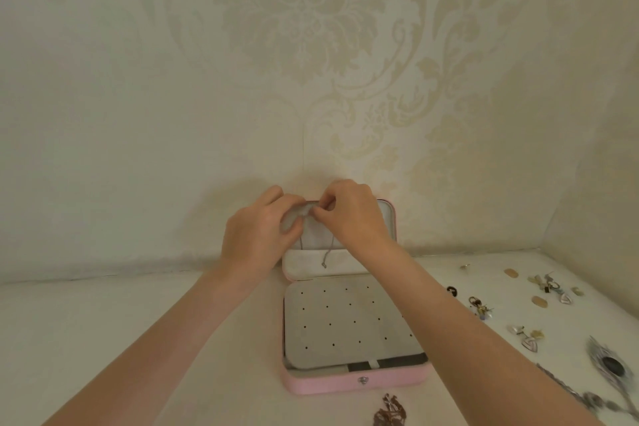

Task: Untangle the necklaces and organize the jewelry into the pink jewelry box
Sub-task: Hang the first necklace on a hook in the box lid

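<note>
The pink jewelry box [352, 382] stands open on the bench, lid against the wall. Both grips, left hand [257, 235] and right hand [351, 218], pinch the top of a thin silver necklace [330, 251], which hangs below them inside the lid (light, limp, easily snagged; best held near the clasp).

Matt pink jewelry box [358, 382], velvety lining

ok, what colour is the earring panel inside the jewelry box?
Pale grey with rows of small dark holes; the earring panel shows best in the head view, inside the pink jewelry box.
</note>
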Tool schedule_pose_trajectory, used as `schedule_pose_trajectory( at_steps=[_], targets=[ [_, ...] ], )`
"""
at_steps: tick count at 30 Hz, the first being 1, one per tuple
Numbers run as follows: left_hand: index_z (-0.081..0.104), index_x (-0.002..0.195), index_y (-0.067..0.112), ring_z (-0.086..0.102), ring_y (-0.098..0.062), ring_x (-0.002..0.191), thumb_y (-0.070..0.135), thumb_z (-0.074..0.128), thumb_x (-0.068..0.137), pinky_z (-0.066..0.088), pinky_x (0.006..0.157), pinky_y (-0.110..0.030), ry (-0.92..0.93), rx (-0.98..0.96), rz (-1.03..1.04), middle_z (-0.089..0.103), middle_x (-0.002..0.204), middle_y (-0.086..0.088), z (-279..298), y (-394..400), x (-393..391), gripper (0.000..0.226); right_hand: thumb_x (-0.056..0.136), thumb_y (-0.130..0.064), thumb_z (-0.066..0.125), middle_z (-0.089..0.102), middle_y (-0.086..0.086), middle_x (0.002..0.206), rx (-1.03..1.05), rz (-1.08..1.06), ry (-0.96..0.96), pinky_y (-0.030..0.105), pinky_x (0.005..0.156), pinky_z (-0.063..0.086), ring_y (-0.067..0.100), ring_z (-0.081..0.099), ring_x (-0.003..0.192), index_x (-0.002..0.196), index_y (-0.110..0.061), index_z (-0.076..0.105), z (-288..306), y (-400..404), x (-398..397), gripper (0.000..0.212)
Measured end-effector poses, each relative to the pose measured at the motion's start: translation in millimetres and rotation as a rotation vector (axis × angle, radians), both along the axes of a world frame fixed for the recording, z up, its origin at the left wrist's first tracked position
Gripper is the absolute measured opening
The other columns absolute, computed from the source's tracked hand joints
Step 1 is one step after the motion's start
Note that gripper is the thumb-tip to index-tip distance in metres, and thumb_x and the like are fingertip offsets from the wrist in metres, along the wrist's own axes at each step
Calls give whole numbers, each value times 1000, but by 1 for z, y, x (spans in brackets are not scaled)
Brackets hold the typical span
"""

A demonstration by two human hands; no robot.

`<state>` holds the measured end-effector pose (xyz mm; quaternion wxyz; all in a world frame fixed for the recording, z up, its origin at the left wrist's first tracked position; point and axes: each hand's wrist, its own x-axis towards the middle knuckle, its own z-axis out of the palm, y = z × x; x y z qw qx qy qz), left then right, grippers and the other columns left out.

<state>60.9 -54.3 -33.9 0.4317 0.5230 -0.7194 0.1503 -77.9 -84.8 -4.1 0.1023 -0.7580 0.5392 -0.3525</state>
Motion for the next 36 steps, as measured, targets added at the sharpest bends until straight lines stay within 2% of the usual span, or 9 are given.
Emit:
schedule_pose_trajectory(
  at_steps=[2,6,11,17,20,23,26,29,36],
  targets=[
    [72,94,22,41,-14,45,34,57,73,22,41,-13,-35,38,-5,43,70,8,-3,-1,-5,28,83,-18,63,64,5,93,6,40,15,39,77,50,22,62,86,85,-8,68,-1,4,-4,11],
    [72,80,20,37,-14,44,21,74,70,22,39,-16,-25,59,21,43,65,5,-12,-5,-9,10,84,-16,62,66,7,91,26,104,74,39,79,50,22,61,89,87,-10,71,-2,12,-9,11],
    [75,84,15,34,-6,48,15,75,76,26,46,-19,191,77,-14,32,60,12,-19,-2,-3,8,82,-15,63,62,1,83,14,115,-12,34,77,50,16,59,82,86,-11,72,0,9,-5,10],
    [74,79,13,43,-1,55,11,74,76,31,51,-12,476,47,-33,33,56,9,-14,1,-5,4,82,-24,67,62,6,95,10,60,-172,32,75,48,20,59,89,83,-11,69,-4,6,9,13],
    [73,78,16,41,-4,54,16,73,78,30,49,-14,417,17,35,32,57,9,-17,3,-6,0,81,-27,69,60,6,97,24,25,-201,36,76,50,22,59,89,80,-11,68,-6,6,13,16],
    [71,77,15,34,-5,47,28,64,82,26,44,-18,304,-45,120,34,60,9,-20,3,-5,16,83,-29,67,58,2,94,22,-14,-164,34,72,48,21,59,88,81,-12,67,-6,7,14,18],
    [66,73,14,43,-16,43,33,49,83,25,39,-19,67,-146,203,48,65,2,-19,2,-4,28,84,-31,65,55,-2,84,35,-70,-149,30,65,41,20,58,85,79,-14,63,-7,8,14,17],
    [63,68,13,50,-18,43,27,49,84,26,35,-21,-98,-203,266,53,65,-1,-17,-1,-1,25,84,-30,62,61,1,84,30,-135,-102,28,59,35,22,58,80,80,-15,58,-9,8,16,16],
    [59,67,13,48,-16,44,25,49,82,19,37,-19,-171,-225,313,52,66,-1,-18,-4,-1,22,82,-27,60,54,0,69,79,-165,-158,27,47,25,22,50,69,59,-20,45,-12,9,21,28]
  ],
)
